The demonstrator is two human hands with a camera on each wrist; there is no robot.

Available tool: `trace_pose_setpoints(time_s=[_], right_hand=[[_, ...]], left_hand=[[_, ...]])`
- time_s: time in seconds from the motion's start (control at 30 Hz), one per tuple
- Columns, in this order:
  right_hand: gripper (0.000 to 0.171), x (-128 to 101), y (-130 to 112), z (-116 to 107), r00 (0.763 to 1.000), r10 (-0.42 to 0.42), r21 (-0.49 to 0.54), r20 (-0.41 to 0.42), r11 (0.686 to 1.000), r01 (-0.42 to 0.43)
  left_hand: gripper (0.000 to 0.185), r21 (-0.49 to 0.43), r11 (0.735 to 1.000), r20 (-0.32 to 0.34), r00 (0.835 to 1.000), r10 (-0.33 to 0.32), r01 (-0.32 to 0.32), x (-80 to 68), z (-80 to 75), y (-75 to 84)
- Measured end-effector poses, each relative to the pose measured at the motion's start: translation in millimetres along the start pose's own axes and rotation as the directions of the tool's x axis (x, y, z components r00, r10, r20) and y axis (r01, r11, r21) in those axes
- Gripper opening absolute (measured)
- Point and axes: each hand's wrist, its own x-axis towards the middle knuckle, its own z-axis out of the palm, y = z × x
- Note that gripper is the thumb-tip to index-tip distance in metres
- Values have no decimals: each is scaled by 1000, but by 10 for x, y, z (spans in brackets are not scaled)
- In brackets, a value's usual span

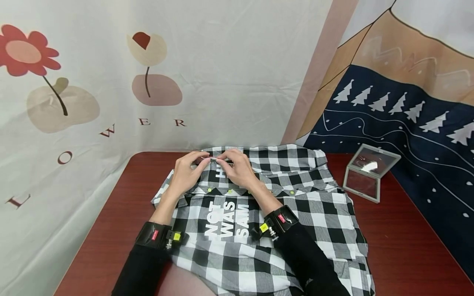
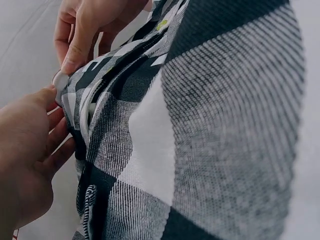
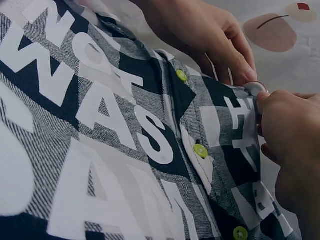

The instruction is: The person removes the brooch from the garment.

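Observation:
A black-and-white checked shirt point(image 1: 266, 222) with white printed letters and yellow-green buttons point(image 3: 200, 150) lies across the table. At its far part, my left hand point(image 1: 187, 172) and right hand point(image 1: 238, 167) meet, fingertips close together. Between them, thumbs and fingers pinch a small whitish disc with a thin red rim point(image 3: 256, 87), right at the edge of the cloth. In the left wrist view the disc point(image 2: 60, 82) shows between the left thumb and the right fingers. Its exact kind I cannot tell.
On the right of the reddish-brown table point(image 1: 414, 230) stands a small square case point(image 1: 370, 172), its clear lid raised. A pale curtain with flower prints point(image 1: 229, 74) hangs behind, and a dark blue cloth with white trees point(image 1: 392, 123) hangs at right.

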Motion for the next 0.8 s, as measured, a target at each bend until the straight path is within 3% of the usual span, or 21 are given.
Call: trace_pose_setpoints(time_s=[0.27, 0.47, 0.8], right_hand=[[10, -19, 4, 32, 990, 142, 116, 16, 983, -143], [12, -39, -11, 29, 972, 234, 194, 32, 952, -236], [11, -33, -23, 10, 966, 256, 217, 39, 942, -258]], left_hand=[[26, -6, 998, 24, 998, -65, 65, -6, 28, -9], [23, -8, 998, 23, 998, -65, 66, -16, 28, 1], [19, -3, 998, 16, 998, -61, 61, 0, 23, 30]])
